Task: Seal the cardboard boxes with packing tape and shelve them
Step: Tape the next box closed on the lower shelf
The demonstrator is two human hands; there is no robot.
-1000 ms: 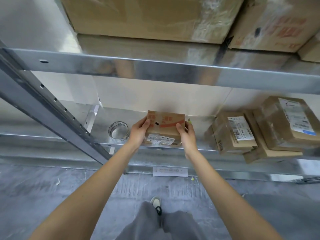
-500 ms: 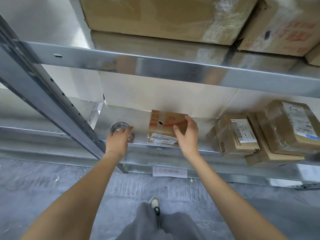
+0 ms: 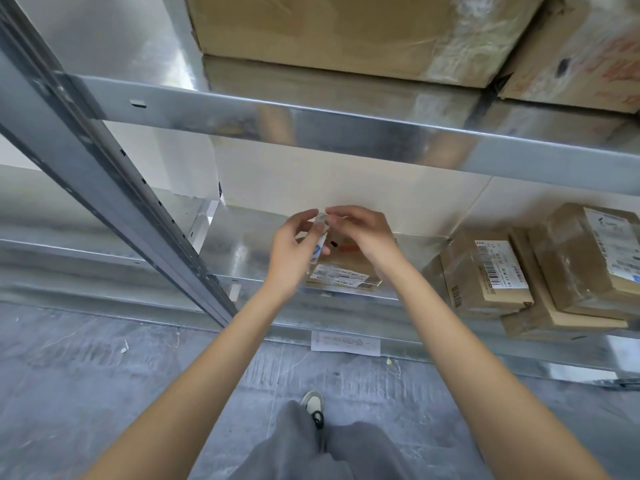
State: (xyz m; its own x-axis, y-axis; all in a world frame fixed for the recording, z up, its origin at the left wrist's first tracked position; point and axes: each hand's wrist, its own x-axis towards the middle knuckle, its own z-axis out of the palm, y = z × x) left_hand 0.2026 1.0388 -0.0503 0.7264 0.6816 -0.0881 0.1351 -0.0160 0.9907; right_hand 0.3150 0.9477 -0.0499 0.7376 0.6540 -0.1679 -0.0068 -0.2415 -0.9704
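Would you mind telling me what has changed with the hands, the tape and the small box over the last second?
Both hands let go of the small box. The left hand moved left to the tape roll, picked it up and brought it above the box. The right hand now pinches at the roll's top edge. The box stayed on the shelf; the parcels on the right did not move.

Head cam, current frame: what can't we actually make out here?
- Tape roll: mostly covered by the left hand; its free end is blurred.
- Right hand grip: fingertips blurred, contact with the tape unclear.
- Small box: top hidden behind both hands; seal state unreadable.
- Shipping label: text too small.
- Large boxes above: cut off by the top edge.
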